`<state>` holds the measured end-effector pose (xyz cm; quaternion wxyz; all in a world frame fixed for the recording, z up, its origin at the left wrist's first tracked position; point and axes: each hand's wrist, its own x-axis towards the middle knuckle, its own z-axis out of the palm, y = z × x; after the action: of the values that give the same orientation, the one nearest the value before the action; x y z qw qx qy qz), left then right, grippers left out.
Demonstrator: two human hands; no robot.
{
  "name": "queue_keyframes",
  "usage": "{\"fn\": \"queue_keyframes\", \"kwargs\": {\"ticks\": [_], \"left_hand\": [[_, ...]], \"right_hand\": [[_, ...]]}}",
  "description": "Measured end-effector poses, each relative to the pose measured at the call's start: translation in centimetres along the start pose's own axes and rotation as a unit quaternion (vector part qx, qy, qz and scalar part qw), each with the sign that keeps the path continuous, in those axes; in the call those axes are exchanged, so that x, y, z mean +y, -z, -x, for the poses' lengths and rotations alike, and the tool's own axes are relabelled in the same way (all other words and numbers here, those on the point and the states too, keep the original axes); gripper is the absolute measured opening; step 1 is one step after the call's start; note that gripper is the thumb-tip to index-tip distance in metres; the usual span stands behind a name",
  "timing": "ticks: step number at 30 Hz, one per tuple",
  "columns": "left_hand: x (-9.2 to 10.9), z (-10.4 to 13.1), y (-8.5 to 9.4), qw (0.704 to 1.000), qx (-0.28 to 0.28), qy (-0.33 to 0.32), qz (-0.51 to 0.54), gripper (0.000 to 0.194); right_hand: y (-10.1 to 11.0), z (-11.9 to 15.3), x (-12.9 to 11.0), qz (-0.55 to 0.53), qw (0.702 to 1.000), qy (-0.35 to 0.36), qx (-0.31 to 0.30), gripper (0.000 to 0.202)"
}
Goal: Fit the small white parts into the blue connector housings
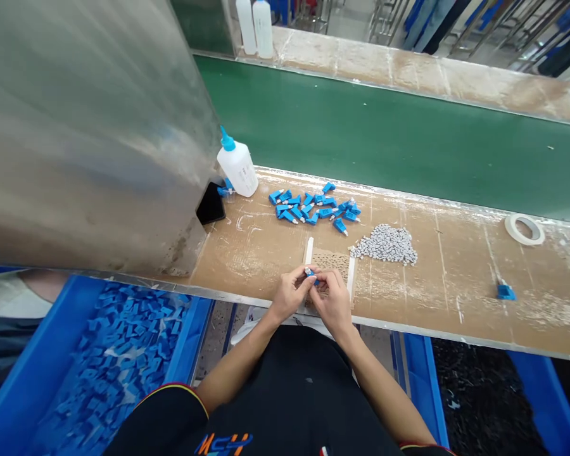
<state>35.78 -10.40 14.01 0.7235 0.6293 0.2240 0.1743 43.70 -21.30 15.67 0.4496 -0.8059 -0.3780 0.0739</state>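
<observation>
Between my two hands, over the front edge of the bench, is a small blue plastic part (312, 273) with a pale tip. My left hand (291, 292) pinches it from the left, and the fingers of my right hand (333, 297) close on its right side. Beneath them lies a patch of perforated board (330, 258) bordered by white strips. Several similar blue parts (308, 206) with whitish ends lie in a loose group beyond my hands. To their right is a heap of small grey pieces (387, 244).
A white bottle with a blue nozzle (238, 168) stands by a metal cabinet (95, 126). A tape roll (525, 229) and a blue-ended brush (506, 291) lie right. Behind runs a green belt (384, 126). Blue bins (28, 367) flank me below the bench.
</observation>
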Motion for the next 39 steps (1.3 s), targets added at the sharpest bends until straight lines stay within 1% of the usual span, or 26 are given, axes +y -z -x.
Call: {"fn": "queue_keyframes", "kwargs": {"ticks": [3, 5, 6, 8, 10, 11, 12, 13, 14, 16, 17, 18, 19, 21, 22, 24, 27, 28, 29, 30, 31, 33, 34, 35, 36, 39], "left_hand": [[0.5, -0.8, -0.9, 0.999, -0.021, -0.012, -0.033, 0.032], [0.8, -1.6, -1.9, 0.997, -0.051, -0.012, -0.049, 0.031], [1.0, -2.3, -2.4, 0.995, -0.08, -0.012, -0.058, 0.031], [1.4, -4.2, -3.4, 0.982, -0.163, -0.029, -0.09, 0.031], [1.9, -6.9, -4.0, 0.959, -0.222, -0.081, -0.157, 0.028], [2.2, -8.5, -4.1, 0.945, -0.223, -0.121, -0.206, 0.025], [2.5, -10.2, -4.2, 0.931, -0.193, -0.166, -0.262, 0.022], [2.7, -11.8, -4.3, 0.907, -0.166, -0.207, -0.328, 0.021], [3.0, -13.3, -4.4, 0.87, -0.155, -0.233, -0.406, 0.024], [3.2, -15.6, -4.6, 0.795, -0.16, -0.244, -0.532, 0.03], [3.2, -16.4, -4.7, 0.772, -0.168, -0.243, -0.563, 0.03], [3.1, -16.9, -4.8, 0.758, -0.177, -0.24, -0.58, 0.029], [3.0, -17.2, -4.9, 0.754, -0.184, -0.237, -0.584, 0.027], [2.9, -17.5, -4.9, 0.751, -0.19, -0.232, -0.588, 0.025], [2.9, -17.4, -4.7, 0.75, -0.19, -0.227, -0.592, 0.024], [3.1, -17.1, -4.3, 0.75, -0.187, -0.213, -0.597, 0.023], [3.6, -15.7, -3.1, 0.755, -0.18, -0.192, -0.601, 0.018], [3.7, -15.0, -2.7, 0.766, -0.177, -0.183, -0.59, 0.018], [3.8, -14.1, -2.2, 0.786, -0.172, -0.172, -0.568, 0.019], [3.8, -13.0, -1.7, 0.821, -0.161, -0.154, -0.525, 0.02], [3.7, -11.8, -1.3, 0.865, -0.147, -0.13, -0.461, 0.021], [3.4, -9.3, -0.4, 0.945, -0.112, -0.06, -0.301, 0.023], [3.2, -8.0, 0.1, 0.972, -0.096, -0.018, -0.213, 0.026], [2.9, -6.8, 0.4, 0.988, -0.08, 0.022, -0.133, 0.03], [2.6, -5.7, 0.8, 0.994, -0.059, 0.056, -0.067, 0.034], [1.7, -3.4, 1.7, 0.99, -0.013, 0.123, 0.064, 0.045]], "right_hand": [[0.4, 0.0, 0.2, -0.006, 0.999, -0.005, 0.032, 0.009], [1.1, 0.0, 0.6, -0.007, 0.998, -0.018, 0.054, 0.011], [1.7, 0.1, 1.0, -0.006, 0.998, -0.025, 0.063, 0.011], [3.6, 0.2, 2.3, 0.006, 0.996, -0.039, 0.079, 0.011], [6.7, 0.4, 4.7, 0.045, 0.992, -0.059, 0.104, 0.012], [8.7, 0.6, 6.3, 0.078, 0.986, -0.078, 0.124, 0.015], [10.9, 0.7, 8.1, 0.119, 0.977, -0.1, 0.148, 0.017], [13.3, 0.9, 10.0, 0.165, 0.963, -0.126, 0.17, 0.018], [15.8, 1.2, 12.0, 0.212, 0.945, -0.159, 0.193, 0.017], [20.6, 1.6, 15.6, 0.295, 0.904, -0.218, 0.217, 0.016], [22.7, 1.7, 17.2, 0.328, 0.886, -0.24, 0.223, 0.015], [24.6, 1.8, 18.4, 0.356, 0.87, -0.256, 0.225, 0.014], [26.0, 1.7, 19.3, 0.379, 0.856, -0.265, 0.229, 0.013], [27.5, 1.4, 20.3, 0.409, 0.842, -0.25, 0.247, 0.014], [27.6, 1.1, 20.3, 0.41, 0.845, -0.228, 0.256, 0.014], [26.3, 0.5, 19.7, 0.384, 0.872, -0.171, 0.25, 0.015], [22.1, -0.3, 17.9, 0.314, 0.925, -0.13, 0.167, 0.017], [20.6, -0.5, 17.3, 0.297, 0.936, -0.131, 0.137, 0.017], [19.2, -0.7, 16.8, 0.284, 0.943, -0.132, 0.114, 0.019], [18.1, -0.9, 16.4, 0.273, 0.948, -0.13, 0.097, 0.02], [17.3, -1.2, 16.1, 0.263, 0.953, -0.123, 0.087, 0.021], [16.5, -1.7, 15.9, 0.245, 0.962, -0.097, 0.072, 0.021], [16.4, -2.0, 15.9, 0.237, 0.966, -0.084, 0.064, 0.021], [16.6, -2.3, 16.0, 0.233, 0.968, -0.074, 0.054, 0.021], [16.8, -2.6, 16.1, 0.233, 0.969, -0.067, 0.042, 0.021], [17.5, -3.6, 16.3, 0.253, 0.965, -0.059, -0.01, 0.017]]}}
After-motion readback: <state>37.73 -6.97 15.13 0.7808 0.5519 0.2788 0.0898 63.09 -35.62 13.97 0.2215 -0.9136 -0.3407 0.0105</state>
